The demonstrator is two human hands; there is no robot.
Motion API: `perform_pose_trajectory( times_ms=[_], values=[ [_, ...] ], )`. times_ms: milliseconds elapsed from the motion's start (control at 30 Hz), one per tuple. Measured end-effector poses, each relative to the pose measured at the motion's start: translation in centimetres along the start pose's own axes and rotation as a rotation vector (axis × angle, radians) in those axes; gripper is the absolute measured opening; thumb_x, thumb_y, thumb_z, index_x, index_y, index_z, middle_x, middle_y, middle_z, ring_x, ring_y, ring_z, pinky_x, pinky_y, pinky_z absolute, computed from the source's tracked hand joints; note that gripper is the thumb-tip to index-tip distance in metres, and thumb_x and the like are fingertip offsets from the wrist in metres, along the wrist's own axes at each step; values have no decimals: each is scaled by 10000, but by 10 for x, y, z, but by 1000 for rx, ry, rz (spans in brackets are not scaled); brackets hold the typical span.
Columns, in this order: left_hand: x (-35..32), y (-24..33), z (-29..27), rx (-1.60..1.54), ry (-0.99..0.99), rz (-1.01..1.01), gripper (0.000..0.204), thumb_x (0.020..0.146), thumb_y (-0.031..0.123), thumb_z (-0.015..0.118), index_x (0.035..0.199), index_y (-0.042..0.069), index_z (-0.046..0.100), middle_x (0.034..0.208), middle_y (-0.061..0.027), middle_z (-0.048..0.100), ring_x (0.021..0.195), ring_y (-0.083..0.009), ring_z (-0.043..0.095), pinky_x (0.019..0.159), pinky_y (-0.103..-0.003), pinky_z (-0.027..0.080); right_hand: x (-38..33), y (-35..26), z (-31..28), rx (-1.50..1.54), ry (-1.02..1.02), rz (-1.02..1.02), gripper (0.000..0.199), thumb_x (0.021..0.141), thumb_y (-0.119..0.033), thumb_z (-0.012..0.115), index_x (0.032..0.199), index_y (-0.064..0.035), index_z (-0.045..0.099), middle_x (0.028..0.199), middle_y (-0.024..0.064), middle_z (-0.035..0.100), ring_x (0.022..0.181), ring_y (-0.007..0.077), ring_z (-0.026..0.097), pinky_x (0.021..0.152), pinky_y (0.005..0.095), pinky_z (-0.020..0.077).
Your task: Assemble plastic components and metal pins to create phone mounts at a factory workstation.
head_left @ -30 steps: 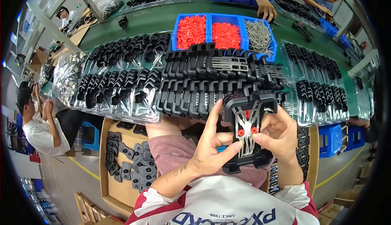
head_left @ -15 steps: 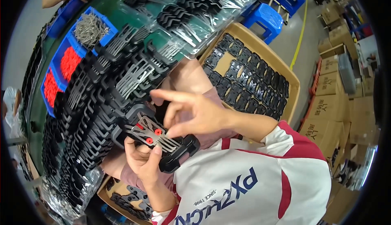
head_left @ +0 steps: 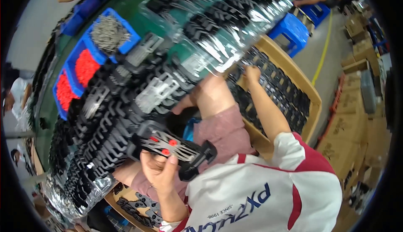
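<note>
One green table [head_left: 133,11] fills the upper left of my head view, and I see trays [head_left: 210,26] of dark parts with metal strips along its far end. To the person's right sits a carton [head_left: 294,74] laid with rows of black parts [head_left: 289,99]. Nearer the lap, stacked black frames [head_left: 100,135] cover the table's edge. Behind them I make out joined blue bins [head_left: 133,38]: two hold red pieces [head_left: 87,68], one holds screws [head_left: 109,34]. A blue stool [head_left: 291,32] stands just past the carton. Above the person's lap, beside the stack, is one more frame [head_left: 201,160], tilted, with a metal plate [head_left: 180,150] facing up at me. The left hand [head_left: 157,171] grasps it at the near side, thumb at the plate's edge, fingers partly hidden. The right hand [head_left: 252,73] is down among the black parts; from here I cannot tell whether its fingers have closed on one. Smallest are two red knobs [head_left: 172,143], side by side on the plate.
</note>
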State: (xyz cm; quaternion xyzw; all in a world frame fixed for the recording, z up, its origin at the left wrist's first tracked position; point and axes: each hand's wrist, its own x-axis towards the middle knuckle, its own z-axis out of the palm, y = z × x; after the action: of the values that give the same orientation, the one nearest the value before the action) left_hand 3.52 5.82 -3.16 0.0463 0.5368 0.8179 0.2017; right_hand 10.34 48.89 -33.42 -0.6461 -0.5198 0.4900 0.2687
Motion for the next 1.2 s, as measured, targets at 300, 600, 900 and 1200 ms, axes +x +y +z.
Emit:
perform_pose_trajectory(
  times_ms=[300,600,900,1200],
  values=[
    [-10,-3,-28,-152,-119,-35,590,815,-163,557,1331,2,323,1040,-214,657,746,-176,644,649,-193,487,-13,-18,-13,509,-46,155,77,755,-93,628,745,-22,600,611,97,536,456,162,446,395,263,360],
    [1,7,-31,-85,-145,-42,493,810,-173,560,1260,-19,431,1053,-210,660,788,-175,647,667,-188,491,-96,-31,-98,1078,-560,599,149,832,38,528,971,70,572,925,169,629,746,237,626,704,269,558],
    [5,15,-34,-108,-143,61,364,798,-174,555,1144,-62,538,1027,-194,668,830,-159,644,713,-198,492,-176,-150,-128,1084,-665,65,345,945,-138,483,1234,49,475,1055,170,616,698,178,577,515,239,445],
    [9,33,-31,-215,0,224,328,769,-151,583,1088,-81,555,998,-181,669,791,-145,640,757,-217,488,-226,-203,-105,1072,-999,-219,538,993,-395,365,1367,-10,403,1206,204,561,734,218,577,529,278,441]
  ],
)
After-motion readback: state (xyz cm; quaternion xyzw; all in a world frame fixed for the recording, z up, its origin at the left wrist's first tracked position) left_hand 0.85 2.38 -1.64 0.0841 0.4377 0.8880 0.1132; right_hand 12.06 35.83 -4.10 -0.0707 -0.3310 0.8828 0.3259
